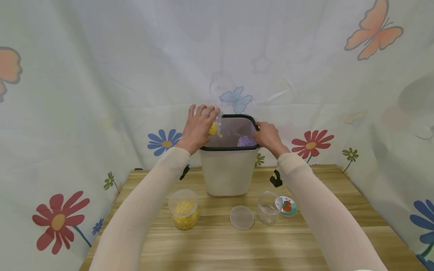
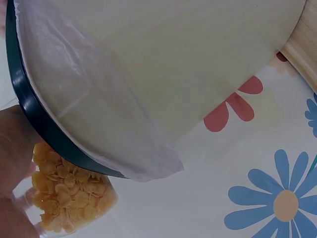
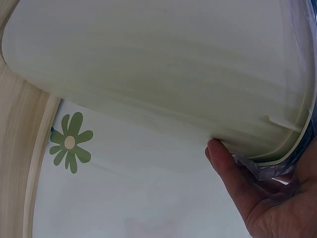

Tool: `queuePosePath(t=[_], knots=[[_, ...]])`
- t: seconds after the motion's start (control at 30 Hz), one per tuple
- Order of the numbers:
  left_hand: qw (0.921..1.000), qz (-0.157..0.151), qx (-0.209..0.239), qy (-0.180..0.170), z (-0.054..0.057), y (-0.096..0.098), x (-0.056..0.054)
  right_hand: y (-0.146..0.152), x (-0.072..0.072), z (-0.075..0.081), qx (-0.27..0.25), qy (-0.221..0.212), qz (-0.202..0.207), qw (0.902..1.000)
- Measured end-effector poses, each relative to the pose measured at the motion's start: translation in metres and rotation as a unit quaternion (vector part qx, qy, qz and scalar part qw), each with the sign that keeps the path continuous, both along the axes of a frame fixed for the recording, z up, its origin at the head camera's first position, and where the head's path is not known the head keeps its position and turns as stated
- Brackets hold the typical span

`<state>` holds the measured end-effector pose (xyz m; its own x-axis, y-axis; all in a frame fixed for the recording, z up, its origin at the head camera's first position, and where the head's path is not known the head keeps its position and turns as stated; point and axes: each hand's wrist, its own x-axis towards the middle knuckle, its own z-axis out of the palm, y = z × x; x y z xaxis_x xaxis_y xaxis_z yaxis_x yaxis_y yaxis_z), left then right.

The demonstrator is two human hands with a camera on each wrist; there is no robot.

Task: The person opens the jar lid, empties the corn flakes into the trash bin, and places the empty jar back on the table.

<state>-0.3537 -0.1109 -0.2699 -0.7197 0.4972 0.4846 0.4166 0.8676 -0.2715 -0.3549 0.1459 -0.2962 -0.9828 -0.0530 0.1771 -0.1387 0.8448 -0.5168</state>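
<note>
A pale trash bin with a black rim and a thin plastic liner stands at the back of the table. My left hand holds a clear plastic jar of yellow flakes at the bin's left side. The jar is tilted sideways, its mouth toward the opening, with a few yellow bits at its mouth. My right hand grips the bin's right rim, fingers over the edge; its thumb lies along the outer wall. Something purple lies inside the bin; its bottom is hidden.
On the wooden table, a clear jar of yellow flakes stands at left. To the right are a translucent round lid, a clear jar without flakes and a printed round lid. A patterned curtain hangs behind.
</note>
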Motion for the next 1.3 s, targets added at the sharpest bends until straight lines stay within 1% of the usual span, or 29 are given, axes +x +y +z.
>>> queuePosePath(t=[0.5,0.63,0.97,1.3], knots=[[0.9993,-0.004,-0.031,0.021,-0.0030,0.0002,-0.0040,0.0006,-0.0021,-0.0016,0.000,-0.001,-0.007,1.0000],[0.9988,-0.003,-0.041,0.026,-0.0021,-0.0001,-0.0038,-0.0002,-0.0022,-0.0016,-0.002,-0.003,-0.006,1.0000],[0.9979,0.001,-0.061,0.020,-0.0001,0.0012,-0.0020,-0.0015,-0.0023,-0.0018,0.000,-0.008,-0.008,0.9999],[0.9967,-0.008,-0.073,0.033,-0.0009,0.0022,-0.0020,-0.0017,-0.0014,-0.0028,0.005,0.003,-0.013,0.9999]])
